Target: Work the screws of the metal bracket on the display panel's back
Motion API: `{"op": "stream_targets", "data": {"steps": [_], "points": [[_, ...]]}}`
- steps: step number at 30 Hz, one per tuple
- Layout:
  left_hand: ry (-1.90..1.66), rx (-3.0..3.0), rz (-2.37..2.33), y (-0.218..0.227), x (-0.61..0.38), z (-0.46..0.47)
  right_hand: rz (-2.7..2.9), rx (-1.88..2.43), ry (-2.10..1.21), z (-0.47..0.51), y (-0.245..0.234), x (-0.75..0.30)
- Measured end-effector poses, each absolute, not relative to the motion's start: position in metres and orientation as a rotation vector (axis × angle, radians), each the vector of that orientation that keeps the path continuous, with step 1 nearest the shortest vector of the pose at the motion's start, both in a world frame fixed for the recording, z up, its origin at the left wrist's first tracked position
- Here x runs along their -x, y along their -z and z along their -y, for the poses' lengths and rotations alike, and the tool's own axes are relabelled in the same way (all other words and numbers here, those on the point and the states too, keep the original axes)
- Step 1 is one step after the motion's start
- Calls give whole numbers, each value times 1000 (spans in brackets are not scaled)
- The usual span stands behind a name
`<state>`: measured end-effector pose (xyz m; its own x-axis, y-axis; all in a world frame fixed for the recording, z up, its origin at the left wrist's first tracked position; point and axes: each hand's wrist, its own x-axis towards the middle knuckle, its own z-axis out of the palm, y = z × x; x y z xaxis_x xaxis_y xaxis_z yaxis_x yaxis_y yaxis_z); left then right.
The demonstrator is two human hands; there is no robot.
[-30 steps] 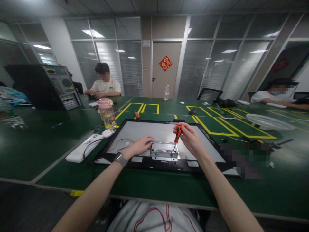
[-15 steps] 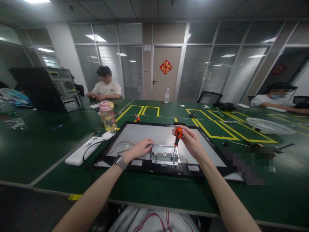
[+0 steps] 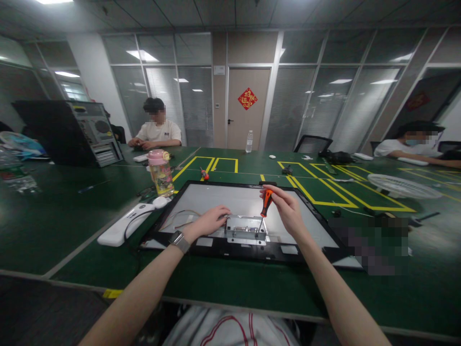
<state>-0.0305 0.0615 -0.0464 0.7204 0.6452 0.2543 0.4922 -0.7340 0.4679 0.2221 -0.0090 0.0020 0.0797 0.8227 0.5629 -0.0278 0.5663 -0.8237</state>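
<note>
A monitor panel (image 3: pixel 201 196) in a black frame lies flat, back up, on the green table (image 3: pixel 54 221) in front of me. A small metal bracket box (image 3: pixel 246 227) sits on its near half. My right hand (image 3: pixel 286 209) pinches an orange-handled screwdriver (image 3: pixel 266 203), held nearly upright with its tip on the bracket's right side. My left hand (image 3: pixel 210 220) rests with curled fingers on the panel against the bracket's left edge. A watch is on my left wrist.
A white keyboard-like slab (image 3: pixel 120 226) with a black cable and a pink-lidded bottle (image 3: pixel 160 171) stand left of the panel. A computer case (image 3: pixel 84 132) is far left. A fan grille (image 3: pixel 403 183) lies right. Two seated people work at the far sides.
My right hand with the screwdriver shifted slightly right and turned a little; my head view rose a bit a second ago. My left hand stayed by the bracket.
</note>
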Motion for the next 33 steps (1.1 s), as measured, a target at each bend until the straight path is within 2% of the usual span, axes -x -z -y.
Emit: {"op": "stream_targets", "data": {"steps": [9, 18, 25, 33], "points": [[-576, -2538, -899, 45, 31, -60, 1333, 806, -564, 11, -6, -218], [-580, -2553, -888, 44, 30, -59, 1244, 719, -880, 11, -5, -216], [-579, -2560, -889, 46, 31, -61, 1203, 767, -779, 7, -3, -217], [-572, -2550, -891, 45, 30, -60, 1194, 665, -945, 12, -6, -212]]}}
